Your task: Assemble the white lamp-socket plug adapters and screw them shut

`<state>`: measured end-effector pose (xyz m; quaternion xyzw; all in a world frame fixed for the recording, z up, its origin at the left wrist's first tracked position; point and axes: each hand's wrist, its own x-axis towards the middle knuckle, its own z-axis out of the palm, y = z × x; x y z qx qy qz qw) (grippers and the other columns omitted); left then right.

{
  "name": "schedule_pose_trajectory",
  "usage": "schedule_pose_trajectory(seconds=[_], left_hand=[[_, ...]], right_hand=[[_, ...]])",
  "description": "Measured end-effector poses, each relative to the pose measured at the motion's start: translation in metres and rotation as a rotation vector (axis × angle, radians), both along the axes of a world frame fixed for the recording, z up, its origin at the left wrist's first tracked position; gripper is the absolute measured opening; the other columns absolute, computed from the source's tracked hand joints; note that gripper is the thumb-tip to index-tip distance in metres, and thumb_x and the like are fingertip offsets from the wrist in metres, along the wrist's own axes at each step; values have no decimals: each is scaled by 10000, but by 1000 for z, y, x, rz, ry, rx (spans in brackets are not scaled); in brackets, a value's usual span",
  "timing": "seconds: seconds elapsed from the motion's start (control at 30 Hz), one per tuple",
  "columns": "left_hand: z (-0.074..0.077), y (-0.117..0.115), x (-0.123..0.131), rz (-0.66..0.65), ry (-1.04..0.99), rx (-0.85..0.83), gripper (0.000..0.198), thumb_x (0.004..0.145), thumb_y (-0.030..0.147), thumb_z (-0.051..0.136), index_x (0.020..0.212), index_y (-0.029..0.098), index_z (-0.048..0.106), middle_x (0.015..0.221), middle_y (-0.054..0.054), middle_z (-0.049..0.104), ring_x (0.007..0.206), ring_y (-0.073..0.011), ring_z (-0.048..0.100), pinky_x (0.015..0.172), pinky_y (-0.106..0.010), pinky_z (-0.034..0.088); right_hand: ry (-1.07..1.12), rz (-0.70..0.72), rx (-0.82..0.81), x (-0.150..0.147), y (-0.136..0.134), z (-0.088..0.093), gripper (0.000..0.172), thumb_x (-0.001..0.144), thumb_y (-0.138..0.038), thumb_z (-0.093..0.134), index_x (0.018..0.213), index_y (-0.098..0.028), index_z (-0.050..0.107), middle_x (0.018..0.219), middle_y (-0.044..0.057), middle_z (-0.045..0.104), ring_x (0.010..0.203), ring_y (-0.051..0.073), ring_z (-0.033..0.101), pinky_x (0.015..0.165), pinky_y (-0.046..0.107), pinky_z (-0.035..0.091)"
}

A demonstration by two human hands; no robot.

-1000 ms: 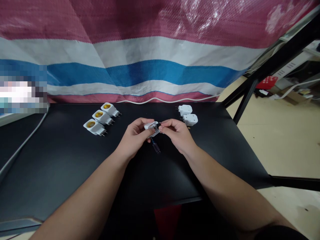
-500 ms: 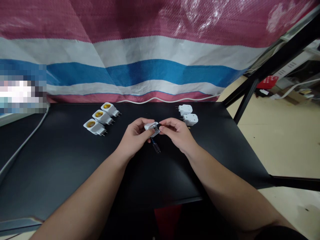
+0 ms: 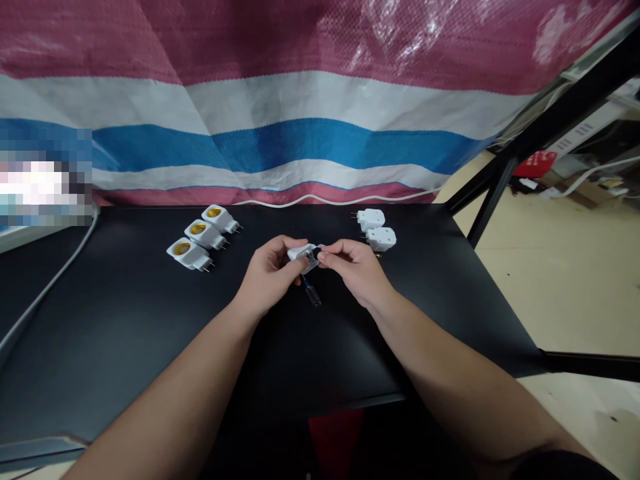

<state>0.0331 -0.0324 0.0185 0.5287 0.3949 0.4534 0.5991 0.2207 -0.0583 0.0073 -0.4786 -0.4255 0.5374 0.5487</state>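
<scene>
One white lamp-socket adapter [image 3: 303, 253] sits gripped near the middle of the black tabletop [image 3: 125, 320], the left hand [image 3: 270, 272] curled round it and the right hand [image 3: 353, 268] pinching its other side between thumb and fingers. Below it juts one small clear-handled screwdriver [image 3: 313, 295]; which hand holds that, I cannot tell. A close, steady grip suits so small a piece. Three yellow-collared socket adapters [image 3: 199, 234] lie in a row toward the far edge on the left, two plain white adapters [image 3: 381, 239] toward the far edge on the right.
</scene>
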Motion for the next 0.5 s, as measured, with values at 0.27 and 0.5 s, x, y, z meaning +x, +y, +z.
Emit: schedule_pose_trajectory(seconds=[0.27, 0.5], left_hand=[[0, 0, 1, -3, 24, 6, 358, 753, 279, 922, 1057, 166, 768, 962, -54, 763, 729, -143, 654, 524, -224, 551], [-3, -1, -1, 9, 94, 70, 334, 777, 286, 905, 1064, 175, 776, 954, -53, 761, 692, -139, 650, 529, -244, 565]], right_hand=[[20, -3, -32, -1, -1, 2, 280, 715, -402, 982, 829, -230, 792, 935, 32, 822, 865, 194, 757, 973, 454, 622], [-19, -27, -50, -2, -4, 4, 257, 727, -378, 966, 836, -237, 780, 936, 36, 829, 875, 205, 764, 992, 470, 608]])
